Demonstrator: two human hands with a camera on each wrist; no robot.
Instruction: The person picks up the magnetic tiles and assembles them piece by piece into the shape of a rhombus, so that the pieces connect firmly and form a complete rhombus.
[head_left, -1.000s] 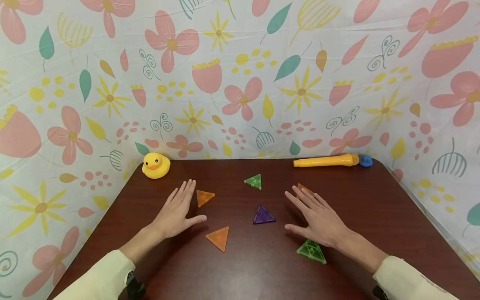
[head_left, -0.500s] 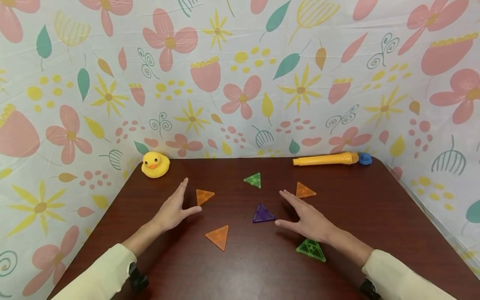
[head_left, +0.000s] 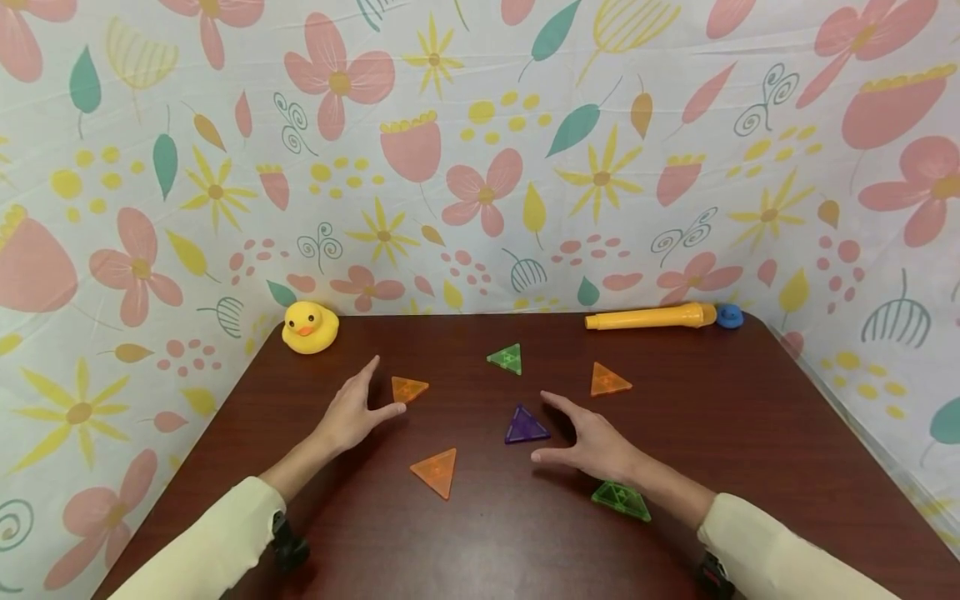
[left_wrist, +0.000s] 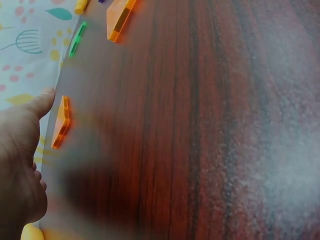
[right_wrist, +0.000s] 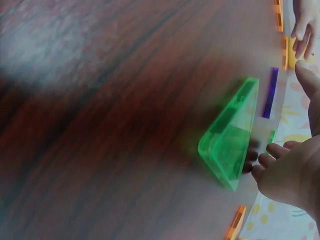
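Observation:
Several translucent triangular tiles lie on the brown table. My left hand (head_left: 351,414) hovers beside an orange triangular tile (head_left: 408,389), thumb apart from the fingers, holding nothing. Another orange triangular tile (head_left: 437,472) lies nearer to me. My right hand (head_left: 596,439) is just right of a purple triangular tile (head_left: 527,425), fingers and thumb spread apart with nothing between them. Below that hand lies a thicker-looking green triangular tile (right_wrist: 230,137), partly covered by the wrist in the head view. Farther back are a green triangular tile (head_left: 507,358) and a third orange triangular tile (head_left: 608,379).
A yellow rubber duck (head_left: 310,327) sits at the table's back left corner. Along the back right edge lie a yellow toy microphone (head_left: 651,317) and a small blue object (head_left: 729,316). A flower-patterned cloth (head_left: 480,108) hangs around the table (head_left: 480,550).
My right hand has moved left toward the purple tile and turned onto its side, uncovering the right orange tile. My left hand has also turned onto its side. The tiles have stayed put.

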